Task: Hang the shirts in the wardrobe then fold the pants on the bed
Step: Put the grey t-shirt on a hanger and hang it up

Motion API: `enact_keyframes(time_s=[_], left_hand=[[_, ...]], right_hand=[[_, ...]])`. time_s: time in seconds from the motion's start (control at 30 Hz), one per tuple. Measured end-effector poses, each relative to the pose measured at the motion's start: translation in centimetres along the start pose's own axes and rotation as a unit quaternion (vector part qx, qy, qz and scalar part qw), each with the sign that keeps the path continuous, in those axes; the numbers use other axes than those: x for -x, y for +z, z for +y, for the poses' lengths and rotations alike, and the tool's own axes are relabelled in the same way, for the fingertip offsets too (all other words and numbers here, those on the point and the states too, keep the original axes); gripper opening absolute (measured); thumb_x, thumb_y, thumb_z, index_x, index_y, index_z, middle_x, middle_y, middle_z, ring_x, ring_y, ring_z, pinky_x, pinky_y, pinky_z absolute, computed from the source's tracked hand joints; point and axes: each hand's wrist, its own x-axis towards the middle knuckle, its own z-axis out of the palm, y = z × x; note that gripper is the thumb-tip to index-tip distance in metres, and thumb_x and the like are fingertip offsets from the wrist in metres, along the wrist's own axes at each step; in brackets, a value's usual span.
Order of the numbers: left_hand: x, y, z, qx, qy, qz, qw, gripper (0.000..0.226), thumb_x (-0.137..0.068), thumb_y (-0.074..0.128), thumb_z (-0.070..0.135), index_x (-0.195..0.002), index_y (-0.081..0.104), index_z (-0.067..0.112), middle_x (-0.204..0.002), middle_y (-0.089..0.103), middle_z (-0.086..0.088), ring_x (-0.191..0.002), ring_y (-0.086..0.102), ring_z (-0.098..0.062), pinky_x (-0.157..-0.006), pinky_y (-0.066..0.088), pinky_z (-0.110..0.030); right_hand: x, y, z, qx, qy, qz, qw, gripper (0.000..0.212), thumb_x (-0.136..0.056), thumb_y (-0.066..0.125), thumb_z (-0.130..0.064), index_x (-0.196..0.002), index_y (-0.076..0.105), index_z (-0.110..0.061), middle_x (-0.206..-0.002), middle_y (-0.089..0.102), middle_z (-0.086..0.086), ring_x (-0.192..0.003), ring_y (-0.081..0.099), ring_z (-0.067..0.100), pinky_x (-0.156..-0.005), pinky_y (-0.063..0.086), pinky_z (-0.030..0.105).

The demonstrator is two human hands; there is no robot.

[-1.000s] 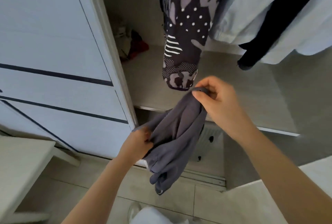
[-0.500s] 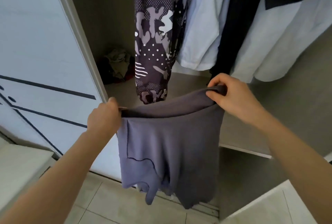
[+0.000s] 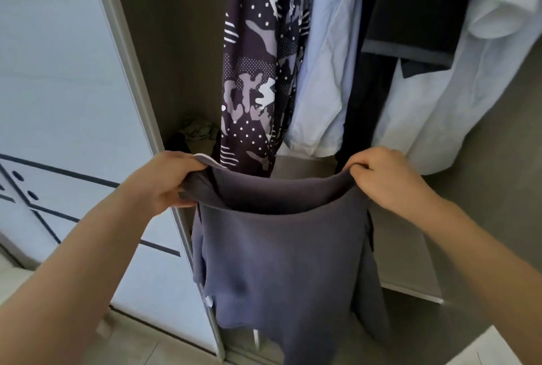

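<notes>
We saw a flat grey shelf (image 3: 407, 265) low down inside the wardrobe (image 3: 176, 42). In its far left corner lay a crumpled bundle of cloth (image 3: 197, 131), greenish on top and dark below, close to the side wall. We could not tell what kind of cloth it was. Below the shelf, near us, there were pale floor tiles (image 3: 137, 347).

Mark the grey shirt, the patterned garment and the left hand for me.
grey shirt (image 3: 287, 247): head view, front panel.
patterned garment (image 3: 252, 86): head view, lower half.
left hand (image 3: 167, 180): head view, back of hand.
</notes>
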Motion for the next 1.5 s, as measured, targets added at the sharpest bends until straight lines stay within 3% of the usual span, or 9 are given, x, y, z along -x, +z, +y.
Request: enact_keyframes(time_s=[0.2, 0.37, 0.47, 0.63, 0.83, 1.0, 1.13, 1.3, 1.5], left_hand=[[1.3, -3.5, 2.2, -0.119, 0.062, 0.026, 0.991, 0.008, -0.091, 0.065, 0.009, -0.092, 0.073, 0.01, -0.098, 0.069, -0.016, -0.094, 0.065, -0.029, -0.083, 0.056, -0.041], [1.6, -5.4, 3.3, -0.208, 0.104, 0.065, 0.97, 0.01, -0.088, 0.072, 0.019, -0.085, 0.072, 0.009, -0.08, 0.068, -0.012, -0.085, 0.065, -0.027, -0.075, 0.054, -0.037], [1.8, -6.7, 4.2, -0.134, 0.07, 0.02, 0.988, 0.017, -0.087, 0.072, 0.02, -0.091, 0.073, 0.003, -0.088, 0.072, -0.017, -0.087, 0.069, -0.027, -0.084, 0.058, -0.044], [1.9, -7.3, 6.4, 0.053, 0.037, -0.051, 0.997, 0.039, -0.068, 0.077, 0.023, -0.103, 0.072, 0.007, -0.101, 0.071, -0.015, -0.09, 0.066, -0.024, -0.076, 0.058, -0.041], [1.9, -6.8, 10.9, 0.008, 0.133, 0.018, 0.991, 0.03, -0.086, 0.071, 0.032, -0.103, 0.07, 0.006, -0.105, 0.071, -0.015, -0.095, 0.065, -0.027, -0.082, 0.054, -0.038], [1.8, -6.2, 16.8, -0.061, 0.278, 0.105, 0.953, 0.032, -0.093, 0.064, 0.033, -0.095, 0.072, 0.002, -0.095, 0.069, -0.021, -0.083, 0.065, -0.022, -0.076, 0.052, -0.029], [1.0, -6.7, 21.7, -0.102, 0.372, 0.163, 0.908, 0.034, -0.094, 0.062, 0.034, -0.082, 0.071, 0.003, -0.076, 0.064, -0.013, -0.069, 0.057, -0.016, -0.061, 0.043, -0.022], [-1.4, -7.3, 26.9, -0.176, 0.446, 0.213, 0.852, 0.029, -0.092, 0.064, 0.034, -0.07, 0.067, 0.015, -0.068, 0.062, -0.001, -0.065, 0.058, -0.012, -0.058, 0.042, -0.023], [-4.9, -7.8, 30.5, -0.226, 0.513, 0.264, 0.785, 0.018, -0.091, 0.065, 0.039, -0.082, 0.066, 0.024, -0.076, 0.066, 0.009, -0.076, 0.063, -0.009, -0.073, 0.056, -0.033]], right_hand=[[-1.2, -0.9, -0.8, -0.186, 0.108, -0.05, 0.975, 0.005, -0.09, 0.064, -0.017, -0.088, 0.067, -0.013, -0.079, 0.07, 0.008, -0.067, 0.071, 0.016, -0.063, 0.062, 0.037], [-1.7, -0.8, -1.8, -0.012, -0.011, 0.041, 0.999, 0.023, -0.089, 0.065, -0.039, -0.074, 0.063, -0.023, -0.058, 0.067, -0.004, -0.054, 0.066, 0.007, -0.062, 0.058, 0.037], [-2.2, -1.0, -2.6, 0.072, -0.067, 0.104, 0.99, 0.03, -0.094, 0.057, -0.042, -0.068, 0.055, -0.026, -0.056, 0.061, -0.007, -0.059, 0.063, 0.012, -0.061, 0.054, 0.035], [-3.2, -2.6, -4.3, 0.13, -0.066, 0.088, 0.985, 0.03, -0.094, 0.052, -0.047, -0.07, 0.055, -0.029, -0.06, 0.06, -0.008, -0.062, 0.062, 0.015, -0.058, 0.051, 0.031], [-4.5, -5.0, -7.0, 0.204, -0.066, 0.061, 0.975, 0.04, -0.094, 0.047, -0.054, -0.066, 0.041, -0.025, -0.075, 0.061, -0.003, -0.077, 0.065, 0.022, -0.069, 0.053, 0.033], [-5.9, -7.6, -11.9, 0.251, -0.129, 0.075, 0.957, 0.032, -0.096, 0.044, -0.054, -0.088, 0.054, -0.024, -0.089, 0.056, -0.002, -0.092, 0.061, 0.027, -0.068, 0.041, 0.031], [-8.0, -10.5, -15.9, 0.226, -0.168, 0.12, 0.952, 0.043, -0.096, 0.044, -0.054, -0.07, 0.043, -0.019, -0.071, 0.05, -0.006, -0.07, 0.052, 0.023, -0.063, 0.044, 0.03], [-12.3, -14.7, -21.9, 0.18, -0.226, 0.237, 0.928, 0.051, -0.095, 0.042, -0.058, -0.06, 0.044, -0.02, -0.062, 0.051, -0.001, -0.067, 0.051, 0.024, -0.061, 0.042, 0.032], [-20.0, -18.4, -28.1, 0.153, -0.28, 0.354, 0.879, 0.034, -0.098, 0.044, -0.044, -0.081, 0.057, -0.016, -0.076, 0.058, 0.007, -0.077, 0.059, 0.03, -0.066, 0.05, 0.035]])
